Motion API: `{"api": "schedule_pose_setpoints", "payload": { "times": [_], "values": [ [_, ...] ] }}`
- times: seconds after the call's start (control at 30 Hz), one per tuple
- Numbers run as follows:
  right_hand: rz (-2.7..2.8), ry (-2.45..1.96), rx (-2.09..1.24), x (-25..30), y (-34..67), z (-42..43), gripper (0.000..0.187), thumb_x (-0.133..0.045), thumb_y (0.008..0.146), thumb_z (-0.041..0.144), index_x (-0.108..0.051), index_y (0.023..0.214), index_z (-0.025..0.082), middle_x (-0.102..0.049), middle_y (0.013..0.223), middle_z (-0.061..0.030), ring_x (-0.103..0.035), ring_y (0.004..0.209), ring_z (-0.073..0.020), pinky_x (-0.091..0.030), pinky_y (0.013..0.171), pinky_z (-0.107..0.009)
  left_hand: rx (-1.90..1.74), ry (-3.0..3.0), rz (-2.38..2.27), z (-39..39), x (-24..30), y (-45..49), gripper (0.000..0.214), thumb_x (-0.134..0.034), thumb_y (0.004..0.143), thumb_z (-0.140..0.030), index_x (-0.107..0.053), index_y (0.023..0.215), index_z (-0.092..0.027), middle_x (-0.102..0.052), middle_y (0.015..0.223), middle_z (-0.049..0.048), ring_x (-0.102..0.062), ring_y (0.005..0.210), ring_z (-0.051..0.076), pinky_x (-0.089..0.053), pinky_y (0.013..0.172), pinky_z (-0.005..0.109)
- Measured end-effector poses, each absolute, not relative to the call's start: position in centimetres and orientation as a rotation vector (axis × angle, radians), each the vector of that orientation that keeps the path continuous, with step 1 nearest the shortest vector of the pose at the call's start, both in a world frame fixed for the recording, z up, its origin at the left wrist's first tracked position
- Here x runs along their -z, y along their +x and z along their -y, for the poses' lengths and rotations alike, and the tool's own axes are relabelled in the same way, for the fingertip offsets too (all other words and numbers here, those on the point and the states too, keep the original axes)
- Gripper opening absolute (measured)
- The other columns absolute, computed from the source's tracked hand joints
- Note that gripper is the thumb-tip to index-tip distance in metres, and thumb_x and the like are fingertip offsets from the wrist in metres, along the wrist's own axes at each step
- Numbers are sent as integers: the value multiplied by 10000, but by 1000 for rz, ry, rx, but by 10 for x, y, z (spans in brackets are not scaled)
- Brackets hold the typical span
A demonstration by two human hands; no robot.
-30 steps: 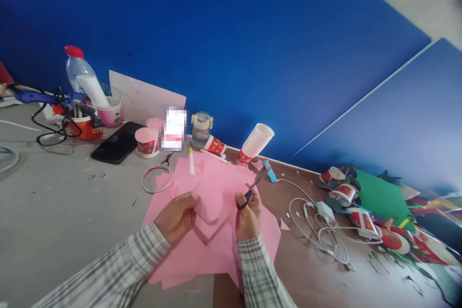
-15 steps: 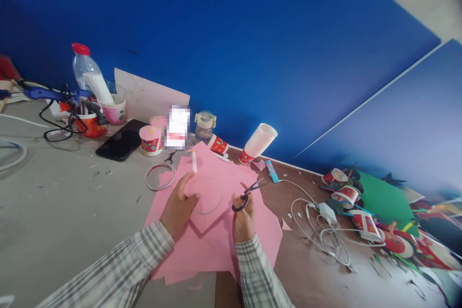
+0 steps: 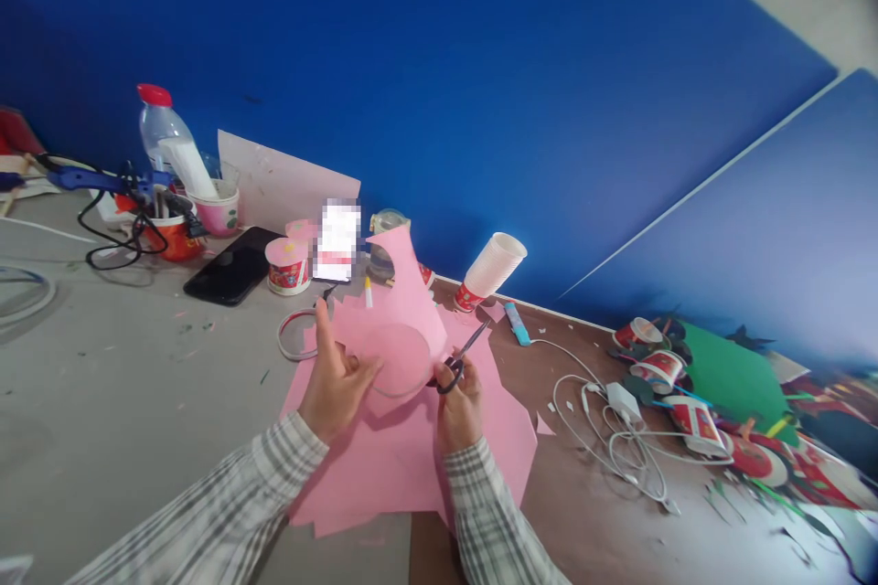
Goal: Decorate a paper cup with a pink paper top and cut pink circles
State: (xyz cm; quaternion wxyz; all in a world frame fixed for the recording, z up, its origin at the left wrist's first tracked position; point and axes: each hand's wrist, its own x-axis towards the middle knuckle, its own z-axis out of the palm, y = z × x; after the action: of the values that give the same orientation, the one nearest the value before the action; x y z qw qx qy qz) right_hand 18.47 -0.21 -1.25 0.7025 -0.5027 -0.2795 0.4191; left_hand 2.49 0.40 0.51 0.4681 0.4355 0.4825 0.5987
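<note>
My left hand [image 3: 335, 391] pinches the left side of a pink paper sheet [image 3: 415, 302], thumb on top and index finger raised. A grey circle outline is drawn on that sheet, and a curved notch shows at its upper left edge. In my right hand [image 3: 461, 411] is a pair of dark scissors [image 3: 470, 341], blades pointing up and to the right, away from the paper. The right thumb and fingers meet the sheet's right edge by the scissor handles. Beneath both hands lie more pink sheets [image 3: 390, 480].
Behind the paper stand a pixelated bright screen [image 3: 336, 242], a glass jar [image 3: 384, 260] and stacked paper cups [image 3: 495, 267]. Left are a tape ring [image 3: 292, 343], a black phone [image 3: 233, 265] and a lidded cup [image 3: 288, 272]. White cables [image 3: 637, 457] and decorated cups [image 3: 692, 425] lie right.
The circle-marked sheet has been lifted and turned, so its notched end now rises in front of the jar. My right hand with the scissors has come to its edge.
</note>
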Motion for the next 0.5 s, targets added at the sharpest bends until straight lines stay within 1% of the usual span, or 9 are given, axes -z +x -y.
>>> {"api": "schedule_pose_setpoints", "payload": {
  "times": [0.07,0.2,0.27,0.33,0.37,0.43,0.47,0.5],
  "values": [
    [632,-1112,-932,9,184,3,432,-721,495,247,-569,897,196,-575,531,71,-530,460,-130,-426,469,-241,-1442,999,-1172,-7,-3,23,1044,-698,568,-280,-10,1349,-200,-245,399,-199,-239,286,53,-194,303,175],
    [661,-1084,-938,2,183,6,466,-728,488,242,-561,920,202,-588,537,66,-528,446,-130,-407,455,-237,-1390,1017,-1192,-12,2,19,1005,-688,588,-304,-44,1353,-205,-256,358,-198,-245,274,54,-169,282,169],
    [664,-1060,-955,0,183,7,473,-722,504,272,-552,942,208,-597,542,62,-543,472,-140,-418,485,-255,-1412,1093,-1212,-12,3,17,1016,-689,585,-292,-31,1354,-210,-302,371,-186,-263,270,57,-190,273,172],
    [639,-1031,-1005,1,184,6,479,-714,514,307,-547,953,212,-634,585,36,-574,537,-163,-432,526,-278,-1433,1187,-1237,-12,1,16,1014,-680,595,-290,-13,1355,-217,-419,422,-151,-289,272,57,-239,272,181],
    [620,-1023,-1030,1,184,5,483,-715,509,315,-548,950,212,-653,617,20,-584,569,-173,-433,537,-283,-1443,1232,-1253,-11,0,15,1005,-677,601,-295,-16,1355,-221,-497,482,-117,-303,280,55,-270,278,187],
    [583,-1026,-1060,4,185,4,483,-729,484,311,-555,925,214,-671,666,1,-582,584,-175,-423,524,-273,-1462,1308,-1285,-10,-3,15,985,-677,605,-319,-42,1353,-233,-627,702,-12,-329,309,48,-332,302,200],
    [570,-1036,-1058,6,186,3,475,-735,474,304,-561,908,218,-666,668,8,-572,565,-165,-413,508,-262,-1473,1335,-1295,-9,-5,15,976,-679,603,-339,-60,1351,-243,-642,848,45,-339,328,44,-362,319,206],
    [560,-1044,-1052,7,186,2,461,-738,470,297,-566,892,223,-653,661,21,-558,543,-151,-407,498,-252,-1486,1350,-1298,-9,-7,15,967,-679,599,-362,-75,1347,-257,-616,989,90,-347,345,39,-387,334,212]
  ]
}}
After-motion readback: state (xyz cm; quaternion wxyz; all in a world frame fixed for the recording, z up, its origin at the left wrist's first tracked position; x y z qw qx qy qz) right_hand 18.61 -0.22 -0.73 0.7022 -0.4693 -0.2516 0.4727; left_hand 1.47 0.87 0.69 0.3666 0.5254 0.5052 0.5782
